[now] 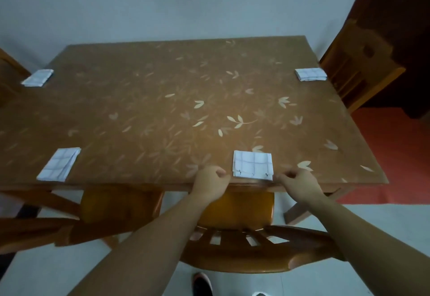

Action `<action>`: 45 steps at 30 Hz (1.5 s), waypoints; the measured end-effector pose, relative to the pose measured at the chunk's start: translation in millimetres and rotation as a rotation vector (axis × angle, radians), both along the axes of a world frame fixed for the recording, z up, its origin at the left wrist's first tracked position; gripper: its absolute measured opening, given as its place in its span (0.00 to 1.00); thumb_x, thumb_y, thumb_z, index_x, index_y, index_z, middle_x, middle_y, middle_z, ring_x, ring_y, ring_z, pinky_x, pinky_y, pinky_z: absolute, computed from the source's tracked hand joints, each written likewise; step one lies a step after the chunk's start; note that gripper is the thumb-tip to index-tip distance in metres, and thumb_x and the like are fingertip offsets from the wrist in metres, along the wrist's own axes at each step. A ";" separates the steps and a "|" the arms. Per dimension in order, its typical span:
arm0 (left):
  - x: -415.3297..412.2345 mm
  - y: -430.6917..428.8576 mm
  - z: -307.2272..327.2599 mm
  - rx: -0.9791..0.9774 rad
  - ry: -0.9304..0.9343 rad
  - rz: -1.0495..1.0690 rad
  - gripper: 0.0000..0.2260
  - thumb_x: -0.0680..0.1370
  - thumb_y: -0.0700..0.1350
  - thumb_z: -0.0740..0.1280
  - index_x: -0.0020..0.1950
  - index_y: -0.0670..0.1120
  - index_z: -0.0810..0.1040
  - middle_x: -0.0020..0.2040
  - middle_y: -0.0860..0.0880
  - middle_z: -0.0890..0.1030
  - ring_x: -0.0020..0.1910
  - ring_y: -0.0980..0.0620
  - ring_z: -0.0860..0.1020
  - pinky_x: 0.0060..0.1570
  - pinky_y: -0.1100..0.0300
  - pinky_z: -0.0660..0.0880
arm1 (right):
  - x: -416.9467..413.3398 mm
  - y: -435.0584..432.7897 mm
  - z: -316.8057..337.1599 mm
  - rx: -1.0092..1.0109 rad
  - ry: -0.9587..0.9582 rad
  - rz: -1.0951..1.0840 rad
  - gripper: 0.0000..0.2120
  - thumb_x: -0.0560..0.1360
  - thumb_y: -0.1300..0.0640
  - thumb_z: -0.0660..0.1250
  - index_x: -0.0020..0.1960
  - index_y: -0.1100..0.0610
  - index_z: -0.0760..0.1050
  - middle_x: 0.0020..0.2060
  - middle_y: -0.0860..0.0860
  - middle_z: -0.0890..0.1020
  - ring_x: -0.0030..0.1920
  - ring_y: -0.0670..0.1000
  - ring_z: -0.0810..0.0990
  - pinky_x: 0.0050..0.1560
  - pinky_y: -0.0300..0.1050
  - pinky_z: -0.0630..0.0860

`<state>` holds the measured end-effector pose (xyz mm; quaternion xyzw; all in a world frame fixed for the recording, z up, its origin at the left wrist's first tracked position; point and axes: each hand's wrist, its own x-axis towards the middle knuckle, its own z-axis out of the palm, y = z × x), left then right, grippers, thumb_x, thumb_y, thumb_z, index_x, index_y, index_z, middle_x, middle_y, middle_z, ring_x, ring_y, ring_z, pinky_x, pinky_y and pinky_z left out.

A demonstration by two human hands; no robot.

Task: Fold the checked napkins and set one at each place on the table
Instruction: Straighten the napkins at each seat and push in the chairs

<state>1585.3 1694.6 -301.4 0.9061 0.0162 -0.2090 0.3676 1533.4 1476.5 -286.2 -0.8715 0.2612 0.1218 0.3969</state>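
At the far-left edge of the table (151,81), the first napkin (37,77) lay folded and flat; the second napkin (59,165) lay folded at the near-left place. The left hand (210,182) — fingers curled in, gripping nothing — sat at the near edge, just beside the third napkin (253,165), folded flat at the near-right place. The right hand (300,184) flanked that napkin likewise, fingers curled and holding nothing. The fourth napkin (310,74) lay folded at the far-right edge, near a wooden chair (353,70).
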 end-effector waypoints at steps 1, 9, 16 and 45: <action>2.5 -5.9 -5.3 -0.012 0.002 0.004 0.14 0.79 0.50 0.67 0.60 0.45 0.80 0.59 0.48 0.81 0.58 0.52 0.78 0.54 0.62 0.71 | 3.2 -1.7 -4.6 0.015 0.002 -0.012 0.15 0.78 0.51 0.63 0.48 0.63 0.80 0.42 0.59 0.83 0.44 0.57 0.81 0.46 0.49 0.77; 39.2 -41.3 -28.9 -0.020 0.031 0.119 0.12 0.79 0.53 0.65 0.50 0.44 0.80 0.48 0.48 0.80 0.50 0.50 0.78 0.51 0.57 0.72 | 31.6 -2.8 -39.0 -0.030 -0.037 -0.075 0.11 0.79 0.52 0.61 0.43 0.55 0.79 0.35 0.54 0.82 0.36 0.50 0.79 0.34 0.41 0.72; 45.6 -50.7 -38.6 0.064 0.042 0.184 0.12 0.77 0.49 0.70 0.58 0.46 0.81 0.54 0.49 0.83 0.53 0.52 0.80 0.36 0.67 0.65 | 49.6 -4.6 -53.3 -0.001 0.043 -0.141 0.11 0.76 0.50 0.68 0.42 0.57 0.81 0.36 0.53 0.83 0.38 0.51 0.82 0.35 0.43 0.78; 52.8 -1.0 -58.0 -0.041 0.025 0.226 0.08 0.75 0.42 0.72 0.54 0.46 0.83 0.52 0.48 0.84 0.50 0.50 0.80 0.51 0.57 0.78 | 65.8 28.3 -57.5 -0.012 0.047 -0.043 0.05 0.75 0.57 0.70 0.41 0.56 0.82 0.37 0.52 0.84 0.39 0.50 0.83 0.41 0.43 0.81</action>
